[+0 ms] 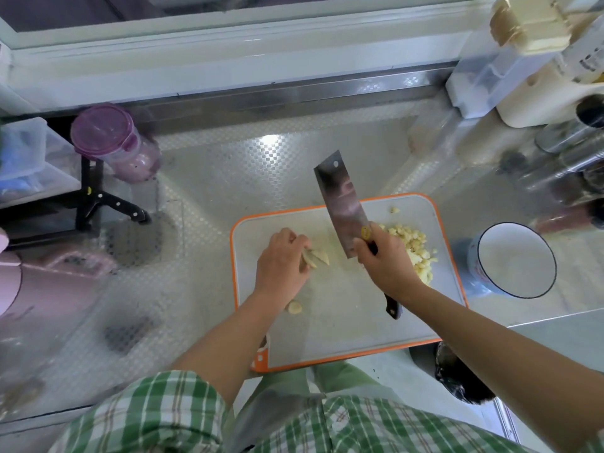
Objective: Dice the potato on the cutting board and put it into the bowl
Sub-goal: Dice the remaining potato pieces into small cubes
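Note:
An orange-rimmed white cutting board [330, 322] lies on the steel counter. My left hand [281, 263] pinches a few pale potato strips [318, 256] near the board's left side. My right hand [385, 263] grips the black handle of a cleaver [343, 207], whose wide blade is raised and points away from me, just right of the strips. A heap of diced potato [415, 246] sits at the board's right, partly behind my right hand. One small potato piece [295, 308] lies by my left wrist. A white bowl [516, 259] with a dark rim stands right of the board.
A black-handled knife [121, 204] lies at the left by a black rack. A purple-lidded jar [114, 142] stands behind it. Containers and steel canisters [562, 158] crowd the back right corner. A pink object [49, 282] lies on the counter's left.

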`<state>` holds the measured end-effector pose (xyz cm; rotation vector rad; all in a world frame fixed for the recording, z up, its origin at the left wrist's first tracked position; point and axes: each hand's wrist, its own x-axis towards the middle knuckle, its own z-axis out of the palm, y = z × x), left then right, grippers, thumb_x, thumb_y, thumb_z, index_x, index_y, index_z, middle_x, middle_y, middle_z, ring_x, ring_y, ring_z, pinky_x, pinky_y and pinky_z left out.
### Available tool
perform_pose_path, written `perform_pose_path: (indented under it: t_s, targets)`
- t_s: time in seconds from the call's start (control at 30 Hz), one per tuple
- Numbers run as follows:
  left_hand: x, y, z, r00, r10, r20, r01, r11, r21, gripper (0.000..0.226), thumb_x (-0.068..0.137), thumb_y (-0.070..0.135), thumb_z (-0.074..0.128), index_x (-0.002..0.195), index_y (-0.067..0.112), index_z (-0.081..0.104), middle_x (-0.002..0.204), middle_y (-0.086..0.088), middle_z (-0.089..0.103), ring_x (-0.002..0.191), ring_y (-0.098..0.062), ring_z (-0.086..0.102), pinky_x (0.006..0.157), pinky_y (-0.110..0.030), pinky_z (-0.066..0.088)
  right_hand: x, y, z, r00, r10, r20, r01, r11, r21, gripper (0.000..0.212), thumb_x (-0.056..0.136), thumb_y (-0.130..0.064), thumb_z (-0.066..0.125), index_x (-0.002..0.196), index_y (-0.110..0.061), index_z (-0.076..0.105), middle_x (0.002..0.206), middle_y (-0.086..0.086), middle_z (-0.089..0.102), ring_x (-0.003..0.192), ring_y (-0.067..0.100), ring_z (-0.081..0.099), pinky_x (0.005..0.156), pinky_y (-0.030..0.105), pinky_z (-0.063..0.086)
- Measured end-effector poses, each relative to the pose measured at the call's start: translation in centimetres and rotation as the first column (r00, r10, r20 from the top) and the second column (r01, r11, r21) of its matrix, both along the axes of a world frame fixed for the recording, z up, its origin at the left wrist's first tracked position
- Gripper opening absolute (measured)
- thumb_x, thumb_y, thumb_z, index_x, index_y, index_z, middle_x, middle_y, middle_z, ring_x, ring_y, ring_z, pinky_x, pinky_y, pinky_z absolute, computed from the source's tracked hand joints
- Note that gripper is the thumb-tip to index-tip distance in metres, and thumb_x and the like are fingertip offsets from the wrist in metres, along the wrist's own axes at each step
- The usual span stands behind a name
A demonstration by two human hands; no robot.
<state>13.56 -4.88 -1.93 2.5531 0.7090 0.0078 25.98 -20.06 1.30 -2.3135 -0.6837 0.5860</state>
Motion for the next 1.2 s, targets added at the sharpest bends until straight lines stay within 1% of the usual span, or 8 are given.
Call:
perform_pose_path:
  t_s: [0.2, 0.37, 0.47, 0.53, 0.67, 0.77, 1.0, 1.2]
  targets:
    - [1.0, 0.1, -0.1, 0.979, -0.204, 0.016, 0.203, 0.978, 0.041, 0.054, 0.064, 0.001, 0.074, 0.112, 0.024, 0.067, 0.099, -0.008, 0.053, 0.088, -0.025, 0.055, 0.056, -0.033, 0.05, 0.0, -1.8, -0.3, 1.0, -0.019, -0.016, 0.018, 0.999, -0.03, 0.025, 0.092, -0.021, 0.054, 0.076, -0.003, 0.045, 0.064, 0.019, 0.057, 0.057, 0.033, 0.05, 0.054, 0.045, 0.042]
    - [1.6, 0.6, 0.1, 0.936, -0.351, -0.035, 0.353, 0.931, 0.094, 0.035, 0.065, 0.006, 0.08, 0.096, 0.019, 0.07, 0.086, -0.007, 0.055, 0.078, -0.027, 0.056, 0.053, -0.033, 0.045, -0.5, -1.8, -0.6, 0.998, -0.036, -0.056, 0.034, 0.999, -0.024, 0.028, 0.093, -0.021, 0.054, 0.077, -0.001, 0.044, 0.068, 0.023, 0.059, 0.061, 0.038, 0.052, 0.052, 0.045, 0.043]
    - [1.4, 0.7, 0.0, 0.942, -0.335, -0.034, 0.336, 0.933, 0.127, 0.03, 0.057, 0.011, 0.086, 0.078, 0.017, 0.066, 0.073, -0.004, 0.055, 0.069, -0.026, 0.057, 0.046, -0.027, 0.041, -0.7, -1.7, -0.6, 0.999, -0.008, -0.052, 0.006, 0.999, -0.037, 0.026, 0.093, -0.022, 0.053, 0.078, -0.004, 0.045, 0.069, 0.02, 0.061, 0.06, 0.035, 0.053, 0.053, 0.045, 0.044]
    - [1.1, 0.5, -0.1, 0.951, -0.308, -0.037, 0.31, 0.938, 0.157, 0.03, 0.058, 0.017, 0.087, 0.077, 0.017, 0.064, 0.071, -0.002, 0.056, 0.068, -0.024, 0.057, 0.046, -0.026, 0.04, -0.8, -1.7, -0.7, 0.999, 0.022, -0.045, -0.025, 0.998, -0.051, 0.024, 0.092, -0.023, 0.052, 0.077, -0.007, 0.045, 0.067, 0.017, 0.061, 0.059, 0.033, 0.053, 0.054, 0.046, 0.044]
    - [1.0, -0.5, 0.1, 0.964, -0.227, -0.139, 0.246, 0.958, 0.145, 0.027, 0.083, 0.034, 0.069, 0.101, 0.016, 0.061, 0.093, -0.002, 0.063, 0.094, -0.022, 0.055, 0.068, -0.033, 0.045, -1.1, -1.8, -0.8, 0.996, 0.084, -0.017, -0.085, 0.992, -0.094, 0.025, 0.093, -0.023, 0.052, 0.072, -0.016, 0.04, 0.061, 0.011, 0.056, 0.057, 0.028, 0.056, 0.053, 0.045, 0.044]
    - [0.4, -0.9, 0.3, 0.984, -0.118, -0.136, 0.136, 0.982, 0.132, 0.036, 0.08, 0.041, 0.069, 0.104, 0.018, 0.056, 0.093, -0.001, 0.06, 0.093, -0.02, 0.054, 0.069, -0.031, 0.041, -1.6, -1.9, -0.9, 0.994, 0.104, 0.022, -0.1, 0.987, -0.129, 0.033, 0.093, -0.021, 0.054, 0.068, -0.021, 0.033, 0.053, 0.003, 0.043, 0.048, 0.019, 0.04, 0.048, 0.038, 0.034]
    - [-0.8, -0.5, -0.4, 0.992, -0.108, -0.061, 0.111, 0.992, 0.066, 0.004, 0.077, 0.02, 0.07, 0.079, 0.019, 0.068, 0.08, -0.002, 0.061, 0.085, -0.024, 0.057, 0.059, -0.027, 0.04, -2.6, -2.4, -0.9, 0.987, 0.149, 0.057, -0.132, 0.964, -0.231, 0.019, 0.094, -0.019, 0.049, 0.079, -0.01, 0.045, 0.052, 0.002, 0.04, 0.047, 0.022, 0.041, 0.044, 0.031, 0.027]
    - [0.7, -1.2, -0.2, 0.987, -0.106, -0.124, 0.12, 0.986, 0.115, 0.009, 0.084, 0.026, 0.063, 0.089, 0.019, 0.063, 0.09, -0.002, 0.059, 0.095, -0.022, 0.053, 0.067, -0.033, 0.043, -3.0, -2.0, -0.9, 0.973, 0.202, 0.114, -0.169, 0.954, -0.248, 0.022, 0.094, -0.02, 0.048, 0.075, -0.015, 0.037, 0.052, 0.0, 0.038, 0.048, 0.024, 0.041, 0.043, 0.029, 0.022]
